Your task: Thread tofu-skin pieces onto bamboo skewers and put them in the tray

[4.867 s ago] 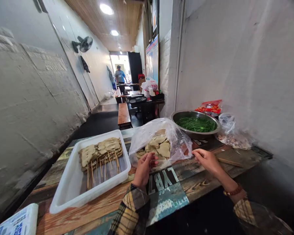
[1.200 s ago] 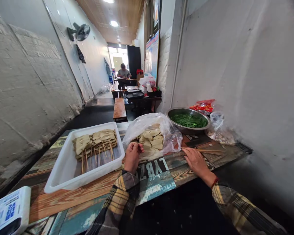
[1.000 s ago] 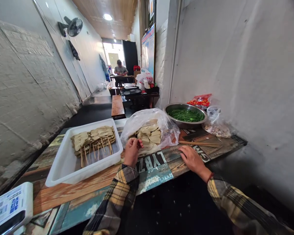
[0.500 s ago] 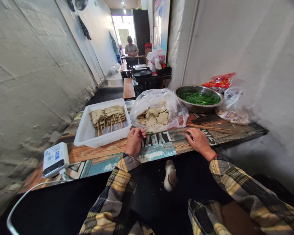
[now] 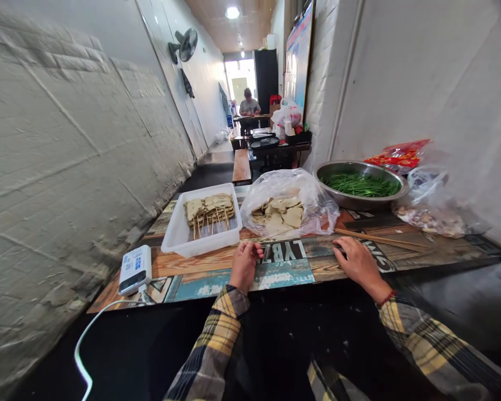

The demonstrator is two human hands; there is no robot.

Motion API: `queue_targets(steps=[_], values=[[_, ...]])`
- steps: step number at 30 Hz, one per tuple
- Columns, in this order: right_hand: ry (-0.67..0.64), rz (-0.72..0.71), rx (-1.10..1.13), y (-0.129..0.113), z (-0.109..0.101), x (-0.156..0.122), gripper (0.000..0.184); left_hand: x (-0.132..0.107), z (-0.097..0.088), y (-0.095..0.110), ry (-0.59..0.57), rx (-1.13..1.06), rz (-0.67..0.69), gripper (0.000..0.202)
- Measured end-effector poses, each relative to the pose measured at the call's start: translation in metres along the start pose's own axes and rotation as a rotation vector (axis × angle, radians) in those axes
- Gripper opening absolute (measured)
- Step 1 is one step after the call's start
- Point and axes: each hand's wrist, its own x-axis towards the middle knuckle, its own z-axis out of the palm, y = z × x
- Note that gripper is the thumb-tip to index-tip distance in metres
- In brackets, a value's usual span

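My left hand (image 5: 245, 263) is closed in a pinch in front of the white plastic tub. A thin bamboo skewer (image 5: 278, 234) runs out of its fingers to the right, faint against the plastic bag. Inside the clear plastic bag (image 5: 323, 206) lie flat beige slices (image 5: 281, 214), possibly tofu skin. The white tub (image 5: 200, 245) holds a stack of similar slices on skewers (image 5: 209, 209). My right hand (image 5: 357, 262) rests on the tabletop, fingers loosely stretched and apart, holding nothing visible. Just beyond it lie several loose bamboo skewers (image 5: 384, 239).
A steel bowl of green chives (image 5: 361, 184) stands back right, beside a clear bag of pale pieces (image 5: 432, 214) and a red packet (image 5: 401, 153). At left, a white device (image 5: 134, 270) trails a cable (image 5: 81, 342). Another person (image 5: 249, 104) sits far back.
The view has tilted up and turned left, so the table things appear farther right and lower. Both hands stay nearly in place over the table.
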Motion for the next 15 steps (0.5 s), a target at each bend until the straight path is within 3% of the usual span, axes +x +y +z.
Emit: queue_targets(steps=[11,15], values=[[0.031,0.013,0.056,0.002,0.003,-0.002,0.029,-0.002,0.002,-0.003,-0.014,0.024,0.036,0.033],[-0.029,-0.001,0.357,-0.017,0.003,0.010,0.027,-0.003,0.004,-0.002,-0.008,0.040,0.041,0.034]])
